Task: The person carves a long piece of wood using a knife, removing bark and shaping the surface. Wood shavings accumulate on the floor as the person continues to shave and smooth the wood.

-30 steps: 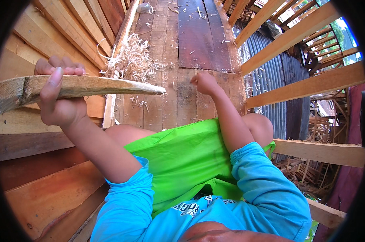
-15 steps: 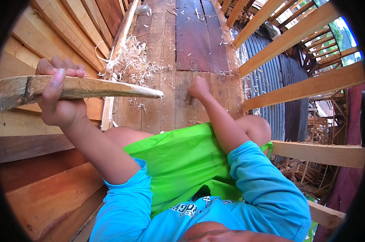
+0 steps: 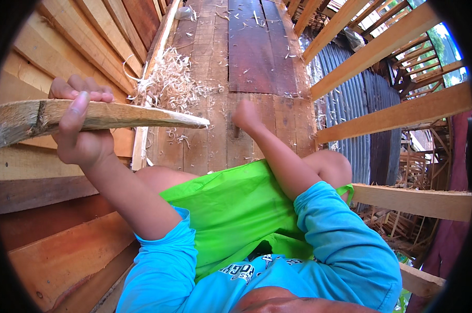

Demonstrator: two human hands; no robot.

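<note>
My left hand (image 3: pixel 84 122) is closed around a long, slightly curved piece of wood (image 3: pixel 126 113), thumb on the near side and fingers over the far side. The wood lies crosswise, thick and rough with a dark crack at the left. It tapers to a pale, freshly cut tip on the right. My right hand (image 3: pixel 246 116), in a fist, is above the floorboards to the right of that tip. A short brown handle end (image 3: pixel 237 132) sticks out below this fist; whatever else it belongs to is hidden. The fist and the wood are apart.
Curled wood shavings (image 3: pixel 173 81) are heaped on the plank floor (image 3: pixel 194 151) by the left-hand board edge. Stacked boards (image 3: pixel 63 47) line the left. Wooden rails (image 3: pixel 398 112) and corrugated metal sheets (image 3: pixel 345 88) stand at the right. A green apron (image 3: pixel 231 198) covers my lap.
My right fist has moved a little to the left, toward the wood's tip. My left hand and the piece of wood have barely shifted.
</note>
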